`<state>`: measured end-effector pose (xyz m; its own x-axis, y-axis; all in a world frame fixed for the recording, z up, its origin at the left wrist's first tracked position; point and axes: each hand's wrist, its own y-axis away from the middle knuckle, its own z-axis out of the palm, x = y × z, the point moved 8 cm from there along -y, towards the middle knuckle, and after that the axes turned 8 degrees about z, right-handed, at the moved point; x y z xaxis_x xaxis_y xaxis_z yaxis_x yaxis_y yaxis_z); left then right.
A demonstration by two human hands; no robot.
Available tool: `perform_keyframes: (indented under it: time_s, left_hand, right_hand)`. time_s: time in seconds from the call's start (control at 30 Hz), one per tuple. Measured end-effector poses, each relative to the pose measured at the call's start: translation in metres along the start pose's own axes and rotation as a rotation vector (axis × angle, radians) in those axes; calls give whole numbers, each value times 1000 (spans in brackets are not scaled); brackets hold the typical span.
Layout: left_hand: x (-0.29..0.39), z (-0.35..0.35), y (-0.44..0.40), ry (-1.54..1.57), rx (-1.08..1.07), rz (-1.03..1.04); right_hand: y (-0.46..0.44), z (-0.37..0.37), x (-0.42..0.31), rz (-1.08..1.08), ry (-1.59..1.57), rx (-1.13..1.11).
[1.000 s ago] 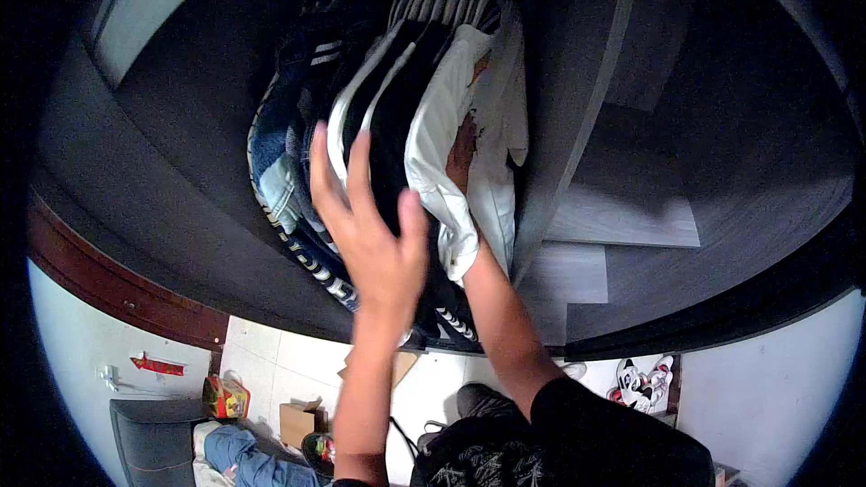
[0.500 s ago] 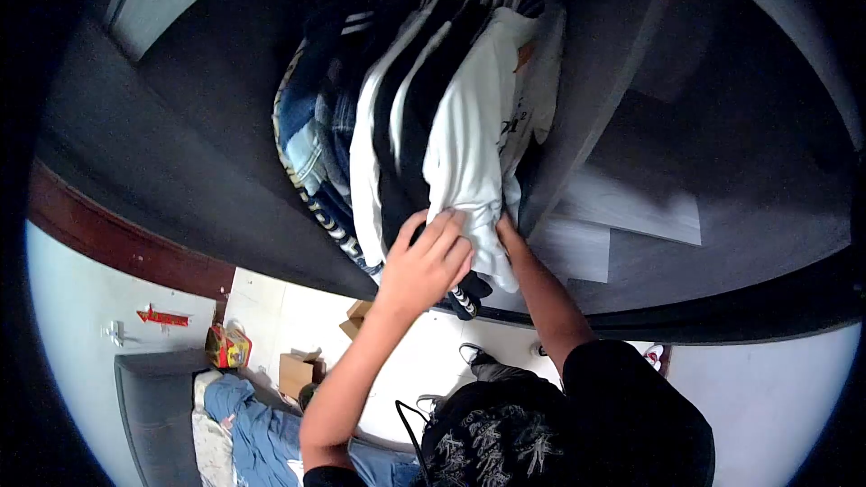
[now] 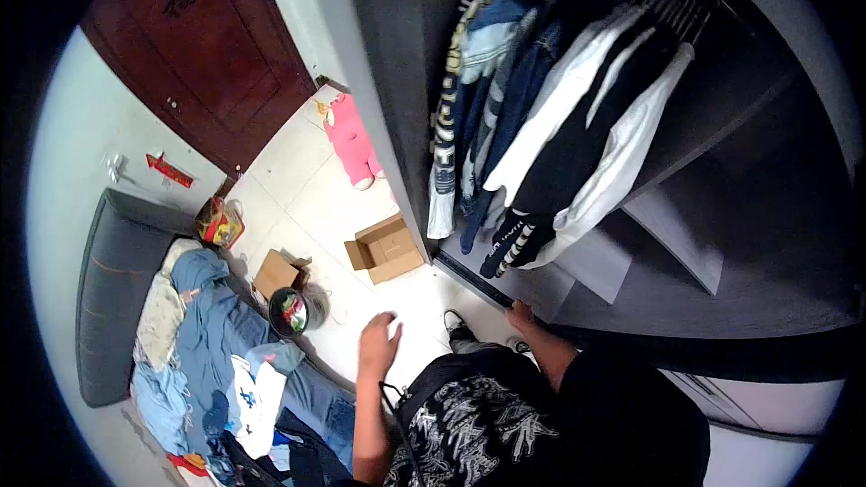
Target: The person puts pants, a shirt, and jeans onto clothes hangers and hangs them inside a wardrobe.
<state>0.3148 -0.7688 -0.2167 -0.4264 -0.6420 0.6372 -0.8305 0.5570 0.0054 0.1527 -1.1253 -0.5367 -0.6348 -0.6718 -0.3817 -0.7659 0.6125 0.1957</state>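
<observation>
My left hand [image 3: 380, 343] hangs over the white floor in front of my body, fingers apart and holding nothing. Near the wardrobe's bottom front edge [image 3: 474, 278] is my right hand [image 3: 520, 317], its fingers curled; whether anything is in them is too small to tell. Shirts and jackets hang on a rail inside the dark wardrobe: a white shirt [image 3: 631, 140] at the right, black and white clothes [image 3: 555, 113] beside it, and a dark blue jacket with a lettered edge [image 3: 446, 117] at the left. Neither hand touches the hanging clothes.
A bed piled with blue clothes [image 3: 212, 334] and a white shirt [image 3: 257, 401] lies at lower left. On the floor are an open cardboard box [image 3: 388, 250], a smaller box [image 3: 275, 272], a bin [image 3: 290, 311] and a pink plush toy [image 3: 350, 140]. A dark red door [image 3: 203, 45] stands behind.
Both hands have come away from the white shirt and moved down toward my body. The view has turned left, so the door, bed and boxes show more fully.
</observation>
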Motion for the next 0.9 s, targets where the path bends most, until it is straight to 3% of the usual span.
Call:
perform_keyframes:
  time_s: [0.07,0.13,0.2,0.27,0.3,0.37,0.4,0.47,0.53,0.63,0.7,0.73,0.8,0.87,0.9]
  left_hand:
    - [-64,-11,83,-112,35,-210]
    - [-126,-11,178,-4,86,-377]
    - [-177,-6,251,173,151,-562]
    - [-178,-24,252,99,171,-429]
    - [-175,-33,243,92,147,-384]
    - [-95,-88,151,68,141,-331]
    - [-102,-85,115,89,191,-196]
    - [35,-130,18,161,174,177]
    - [155,-148,-40,377,50,393]
    - [283,-116,-97,791,-243,686]
    - [353,-81,-129,878,-356,800]
    - [378,-54,-142,979,-430,767]
    - [400,-14,-165,1075,-511,745]
    - [388,11,-202,1095,-294,509]
    - [390,20,-210,1096,-306,513]
  right_hand:
    - [15,-47,-43,117,-45,-76]
    - [37,-149,-145,-200,-284,13]
    - [72,-268,-236,-631,-172,403]
    - [94,-378,-269,-689,-218,705]
    - [96,-428,-270,-491,-239,802]
    - [82,-498,-269,-252,-372,903]
    - [82,-525,-282,-313,-385,987]
    - [57,-545,-286,-224,-222,953]
    - [52,-547,-268,-158,-136,946]
    - [39,-550,-241,-155,-320,838]
    - [32,-526,-213,-62,-913,476]
    - [37,-530,-209,-205,-923,526]
    - [42,-537,-194,-166,-864,601]
    - [44,-547,-181,-99,-803,659]
    - [44,-553,-176,-90,-801,668]
